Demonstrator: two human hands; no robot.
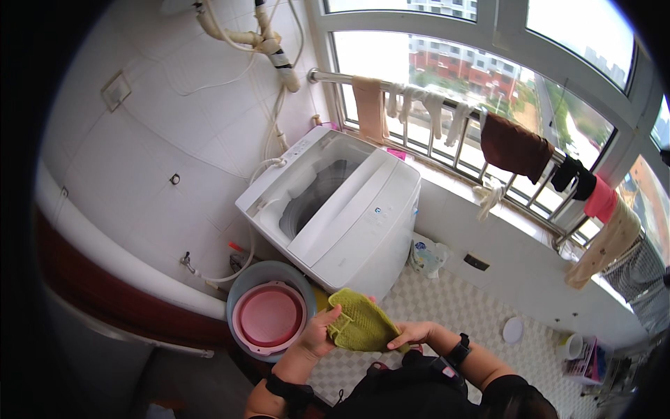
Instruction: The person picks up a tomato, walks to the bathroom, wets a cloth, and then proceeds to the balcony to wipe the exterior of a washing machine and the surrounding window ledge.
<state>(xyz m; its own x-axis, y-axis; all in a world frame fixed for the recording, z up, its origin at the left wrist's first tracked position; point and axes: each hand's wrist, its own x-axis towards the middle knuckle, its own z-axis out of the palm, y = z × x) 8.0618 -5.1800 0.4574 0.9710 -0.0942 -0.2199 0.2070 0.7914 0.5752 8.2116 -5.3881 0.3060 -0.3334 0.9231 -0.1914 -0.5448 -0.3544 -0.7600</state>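
Observation:
A green textured cloth, perhaps a towel, is stretched between my hands in front of my body. My left hand grips its left edge with the thumb on top. At the right lower corner, my right hand pinches the fabric between thumb and fingers. Just beyond the cloth stands a white top-loading washing machine with its lid folded up, so part of the dark drum shows. Left of my left hand, a pink basin sits inside a larger grey-blue tub.
Laundry, including a brown cloth and a peach towel, hangs on a metal rail by the window. A plastic bag lies beside the machine. A hose runs from a wall tap. A purple basket stands at the right.

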